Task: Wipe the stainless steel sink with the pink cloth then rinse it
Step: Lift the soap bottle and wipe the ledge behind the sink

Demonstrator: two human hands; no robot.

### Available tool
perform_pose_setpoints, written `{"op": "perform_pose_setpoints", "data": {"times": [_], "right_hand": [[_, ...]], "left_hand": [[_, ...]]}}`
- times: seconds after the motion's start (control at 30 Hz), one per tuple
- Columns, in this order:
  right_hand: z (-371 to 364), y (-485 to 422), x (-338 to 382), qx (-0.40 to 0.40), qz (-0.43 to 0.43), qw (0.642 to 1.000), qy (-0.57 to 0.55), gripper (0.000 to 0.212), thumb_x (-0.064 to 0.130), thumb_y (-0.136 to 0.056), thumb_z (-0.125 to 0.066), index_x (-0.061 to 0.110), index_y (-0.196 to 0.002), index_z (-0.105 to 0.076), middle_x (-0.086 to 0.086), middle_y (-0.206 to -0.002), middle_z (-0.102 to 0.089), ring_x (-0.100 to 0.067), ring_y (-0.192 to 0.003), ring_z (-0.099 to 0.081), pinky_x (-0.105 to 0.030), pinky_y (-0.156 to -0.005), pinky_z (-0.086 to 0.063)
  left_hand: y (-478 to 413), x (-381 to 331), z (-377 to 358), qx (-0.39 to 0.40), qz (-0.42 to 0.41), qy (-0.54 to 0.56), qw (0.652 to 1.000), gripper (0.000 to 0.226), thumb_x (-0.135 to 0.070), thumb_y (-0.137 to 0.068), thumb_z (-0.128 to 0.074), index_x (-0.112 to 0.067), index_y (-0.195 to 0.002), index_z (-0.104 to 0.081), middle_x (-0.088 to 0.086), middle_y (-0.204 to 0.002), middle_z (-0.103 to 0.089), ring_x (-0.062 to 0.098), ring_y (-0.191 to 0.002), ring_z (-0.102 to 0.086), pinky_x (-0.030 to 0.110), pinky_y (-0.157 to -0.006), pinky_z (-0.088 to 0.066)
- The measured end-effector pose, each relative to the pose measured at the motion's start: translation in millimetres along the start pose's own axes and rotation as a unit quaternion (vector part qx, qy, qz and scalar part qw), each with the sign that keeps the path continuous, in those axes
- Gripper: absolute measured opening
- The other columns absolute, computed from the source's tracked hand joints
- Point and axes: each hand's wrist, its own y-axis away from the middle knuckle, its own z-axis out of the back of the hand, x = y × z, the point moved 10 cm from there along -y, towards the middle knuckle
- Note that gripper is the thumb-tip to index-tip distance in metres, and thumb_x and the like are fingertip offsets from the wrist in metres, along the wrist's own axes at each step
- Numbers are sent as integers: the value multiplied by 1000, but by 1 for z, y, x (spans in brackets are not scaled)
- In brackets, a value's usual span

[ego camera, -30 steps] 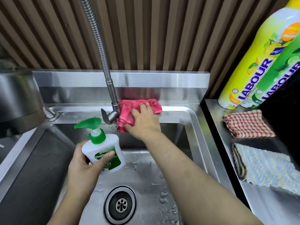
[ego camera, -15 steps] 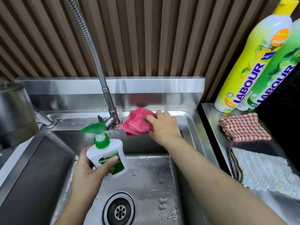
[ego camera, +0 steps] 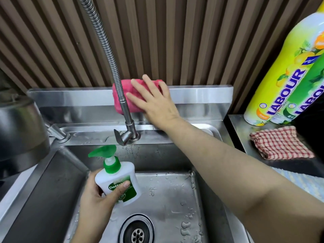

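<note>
pink cloth (ego camera: 121,102) sits flat against the upright steel backsplash (ego camera: 201,95) behind the sink (ego camera: 171,204), long axis running left to right along it; left end tucked behind the faucet hose (ego camera: 112,64), right end under the right hand (ego camera: 156,104), top edge at the backsplash lip. right hand presses it with straight, spread fingers, palm flat, nothing curled round the fabric. half a second ago the cloth was a bunched wad pinched in that hand down at the sink's back rim beside the faucet base (ego camera: 130,134); now it is higher, spread on the vertical face. left hand (ego camera: 94,199) has barely shifted, still over the basin, fingers and thumb wrapped round a white soap bottle (ego camera: 121,183), which tilts slightly, green pump nozzle pointing left. containers, left to right: dark steel pot (ego camera: 19,130) on the left edge, contents out of sight; soap bottle, fill level not readable; sink basin, holding only scattered water drops and the drain strainer (ego camera: 137,230); on the right counter (ego camera: 240,127) a yellow detergent bottle (ego camera: 280,76) and a green one (ego camera: 313,85) touching side by side, upright against the wall, with a folded red checked cloth (ego camera: 280,142) lying just in front of them.
</note>
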Motion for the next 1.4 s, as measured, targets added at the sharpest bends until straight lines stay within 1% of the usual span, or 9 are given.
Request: {"op": "perform_pose_setpoints", "data": {"times": [0.1, 0.2, 0.3, 0.5, 0.7, 0.97, 1.17, 1.27, 1.4], "right_hand": [[-24, 11, 30, 42, 108, 993, 16, 54, 45, -86, -58, 27, -135, -47, -3, -151, -35, -38, -139, -26, -57, -111, -13], [-43, 37, 37, 80, 167, 980, 74, 51, 32, -89, -56, 29, -139, -43, 1, -154, -29, -36, -142, -18, -57, -114, -6], [-42, 54, 20, 117, 146, 976, 111, 57, 31, -82, -64, 32, -136, -47, 4, -153, -30, -33, -141, -24, -56, -113, -8], [-21, 96, -36, 139, 79, 978, 136, 45, 27, -69, -75, 31, -113, -67, 3, -137, -54, -35, -124, -50, -59, -94, -41], [-4, 145, -96, 159, -56, 979, 113, 40, 15, -71, -71, 23, -110, -65, -11, -126, -58, -38, -102, -56, -46, -74, -44], [-33, 59, 13, 122, -15, 992, -21, 43, 20, -66, -74, 23, -108, -68, -9, -118, -62, -29, -86, -60, -31, -57, -43], [-48, 35, 41, 157, -31, 985, -59, 47, 21, -71, -73, 28, -117, -63, 0, -133, -52, -24, -98, -53, -34, -65, -40], [-49, 42, 37, 219, -1, 974, -52, 54, 17, -85, -58, 36, -134, -43, 2, -149, -28, -23, -116, -38, -37, -82, -33], [-35, 53, 12, 246, -16, 967, -57, 53, 17, -86, -54, 38, -133, -42, 2, -144, -29, -23, -118, -35, -40, -90, -28]], "left_hand": [[-3, 2, 2, -2, -2, 0, 1000, 46, 9, -66, -75, -25, -91, -57, -14, -71, -67, -5, -57, -57, 9, -52, -48], [-6, 5, 1, -4, -1, 0, 1000, 45, 8, -66, -75, -25, -91, -57, -4, -73, -65, -4, -57, -57, 10, -52, -48], [-9, 7, -3, -1, 3, 5, 1000, 45, 6, -67, -76, -26, -93, -57, 2, -83, -64, -3, -61, -59, 11, -53, -49], [-13, 6, -15, 8, -4, 11, 1000, 45, -3, -66, -77, -32, -93, -55, -3, -87, -65, -1, -71, -60, 11, -58, -50], [-9, 12, -13, 13, 6, 31, 999, 56, -21, -50, -89, -33, -95, -57, -9, -85, -68, 5, -75, -62, 17, -63, -53], [-4, 14, 12, 0, -1, 19, 1000, 52, 3, -63, -81, -33, -91, -58, -6, -77, -67, -2, -63, -59, 11, -55, -50], [-10, 17, 35, -25, -9, 2, 1000, 54, 12, -62, -76, -30, -91, -57, -18, -69, -69, -7, -56, -59, 6, -52, -47], [-12, 16, 34, -22, -13, -8, 1000, 52, 5, -62, -79, -35, -89, -58, -19, -72, -68, -7, -59, -59, 6, -53, -47], [-14, 16, 27, -13, -5, -2, 1000, 55, -7, -56, -86, -47, -83, -60, -16, -76, -68, -5, -61, -59, 7, -56, -48]]}}
